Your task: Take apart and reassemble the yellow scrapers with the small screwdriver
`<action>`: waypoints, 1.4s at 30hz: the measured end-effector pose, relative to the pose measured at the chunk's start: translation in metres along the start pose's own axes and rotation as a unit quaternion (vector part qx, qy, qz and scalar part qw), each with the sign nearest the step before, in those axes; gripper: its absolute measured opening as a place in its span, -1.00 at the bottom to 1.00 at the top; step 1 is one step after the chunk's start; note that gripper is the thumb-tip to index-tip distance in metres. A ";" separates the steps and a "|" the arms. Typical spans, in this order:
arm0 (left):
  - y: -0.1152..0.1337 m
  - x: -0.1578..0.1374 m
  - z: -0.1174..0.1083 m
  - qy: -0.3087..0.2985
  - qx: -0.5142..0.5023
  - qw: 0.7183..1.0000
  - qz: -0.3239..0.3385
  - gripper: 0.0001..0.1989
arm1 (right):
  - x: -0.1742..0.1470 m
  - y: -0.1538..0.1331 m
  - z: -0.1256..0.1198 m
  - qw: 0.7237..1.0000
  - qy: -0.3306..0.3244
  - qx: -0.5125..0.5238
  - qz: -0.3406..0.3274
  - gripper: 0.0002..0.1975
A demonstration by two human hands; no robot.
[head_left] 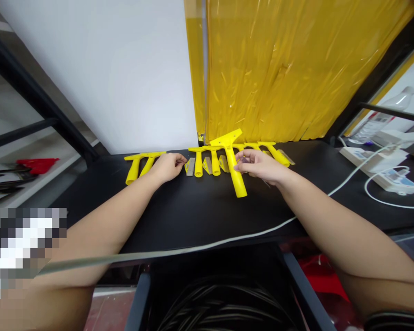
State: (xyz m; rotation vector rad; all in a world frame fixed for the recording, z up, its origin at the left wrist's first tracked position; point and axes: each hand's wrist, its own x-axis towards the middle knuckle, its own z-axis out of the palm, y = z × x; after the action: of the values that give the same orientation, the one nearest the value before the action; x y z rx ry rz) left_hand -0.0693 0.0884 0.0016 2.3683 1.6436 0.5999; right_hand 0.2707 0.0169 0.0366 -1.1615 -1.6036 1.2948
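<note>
My right hand (258, 163) is closed around the handle of a yellow T-shaped scraper (235, 170), raised above the table with its wide head tilted up. On the black table, my left hand (167, 167) has its fingers drawn together; whatever they may hold is hidden. Just right of those fingertips lies a small flat yellow-and-grey piece (190, 167). More yellow scrapers (198, 166) stand in a row along the back, with similar small pieces between them. Two scrapers (134, 169) lie left of my left hand, one partly covered by it.
A white cable (227, 240) runs across the table's front edge. White power strips (379, 170) and a clear plastic bottle (386, 115) are at the right. Behind the row stand a white panel (124, 78) and a yellow-wrapped panel (279, 69). Black metal posts (31, 78) frame the sides.
</note>
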 end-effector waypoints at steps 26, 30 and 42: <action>0.116 -0.065 0.022 -0.173 -0.474 0.863 0.017 -0.40 | 0.003 0.009 0.046 0.991 -0.057 0.113 -0.047 -0.54; 0.106 -0.056 0.016 -0.116 -0.470 0.874 -0.034 -0.41 | 0.007 0.019 0.038 0.992 -0.029 0.003 -0.126 -0.69; 0.014 -0.020 -0.031 -0.033 -0.126 0.965 -0.226 -0.40 | 0.007 0.022 0.029 0.896 0.049 -0.373 -0.234 -0.83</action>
State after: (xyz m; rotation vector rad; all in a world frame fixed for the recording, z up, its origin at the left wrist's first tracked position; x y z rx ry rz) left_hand -0.0766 0.0627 0.0302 1.7366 1.8650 0.5870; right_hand 0.2461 0.0166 0.0091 -1.1210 -2.2082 0.2865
